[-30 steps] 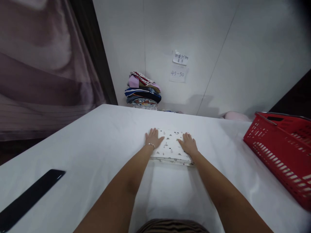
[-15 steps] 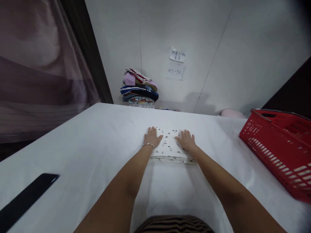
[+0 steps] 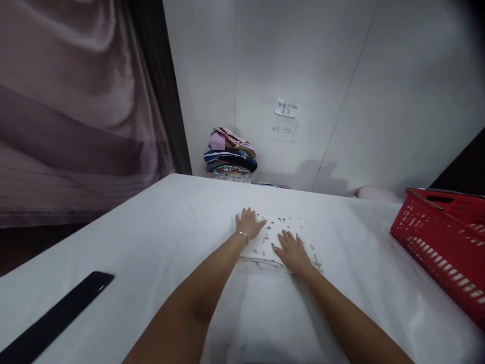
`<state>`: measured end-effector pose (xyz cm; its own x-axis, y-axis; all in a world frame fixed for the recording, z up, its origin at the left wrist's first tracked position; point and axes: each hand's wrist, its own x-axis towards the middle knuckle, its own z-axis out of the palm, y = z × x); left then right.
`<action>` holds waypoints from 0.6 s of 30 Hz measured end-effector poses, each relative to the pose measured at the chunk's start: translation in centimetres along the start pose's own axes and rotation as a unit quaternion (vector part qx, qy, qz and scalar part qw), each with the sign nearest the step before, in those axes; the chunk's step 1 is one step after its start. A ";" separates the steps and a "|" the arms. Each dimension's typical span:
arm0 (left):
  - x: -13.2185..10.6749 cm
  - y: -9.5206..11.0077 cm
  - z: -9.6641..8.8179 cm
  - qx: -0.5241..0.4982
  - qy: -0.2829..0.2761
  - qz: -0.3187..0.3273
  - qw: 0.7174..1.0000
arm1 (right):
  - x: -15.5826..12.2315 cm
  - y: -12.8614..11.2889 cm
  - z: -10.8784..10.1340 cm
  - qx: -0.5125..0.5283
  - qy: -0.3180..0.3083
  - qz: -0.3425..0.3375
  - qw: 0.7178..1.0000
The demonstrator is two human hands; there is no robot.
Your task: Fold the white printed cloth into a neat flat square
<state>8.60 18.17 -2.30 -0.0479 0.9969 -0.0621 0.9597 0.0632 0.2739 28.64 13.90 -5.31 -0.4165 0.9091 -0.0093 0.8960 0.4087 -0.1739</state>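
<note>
A folded white cloth (image 3: pixel 269 236) with small dark printed figures lies flat on the white-covered table, its layered folded edge facing me. My left hand (image 3: pixel 248 223), with a silver bracelet at the wrist, rests on the cloth's left side near its far corner, fingers spread. Flat on the cloth's near right part lies my right hand (image 3: pixel 293 252), its fingers stretched out and apart. Neither hand grips anything. Parts of the cloth under both palms are hidden.
A red plastic basket (image 3: pixel 439 237) stands at the table's right edge. To the left lies a long black flat object (image 3: pixel 60 313). Beyond the far edge, a stack of folded clothes (image 3: pixel 231 154) leans near the wall, with paper notes (image 3: pixel 284 121) above. A pinkish curtain hangs at left.
My right hand has slid nearer to me and inward across the cloth, while my left hand stays at its left side. The whole view has shifted, with the scene lower and further right.
</note>
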 end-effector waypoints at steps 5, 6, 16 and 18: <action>-3.7 0.5 2.2 0.024 0.035 0.105 0.994 | -0.1 0.0 0.6 0.008 -0.004 0.004 1.000; -4.2 0.4 2.8 0.024 0.033 0.105 0.994 | 0.0 0.0 0.5 0.012 -0.011 0.005 1.000; -4.6 0.0 3.3 0.018 0.026 0.099 0.995 | 3.9 2.5 -2.7 0.008 0.074 0.097 0.992; -4.6 0.0 3.3 0.017 0.025 0.100 0.995 | 4.1 3.5 -1.7 -0.009 0.059 0.113 0.992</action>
<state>9.75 13.41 -5.20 0.1316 0.9906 0.0384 0.9600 -0.1370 0.2442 30.37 19.19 -4.24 -0.1844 0.9804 0.0688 0.9675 0.1934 -0.1627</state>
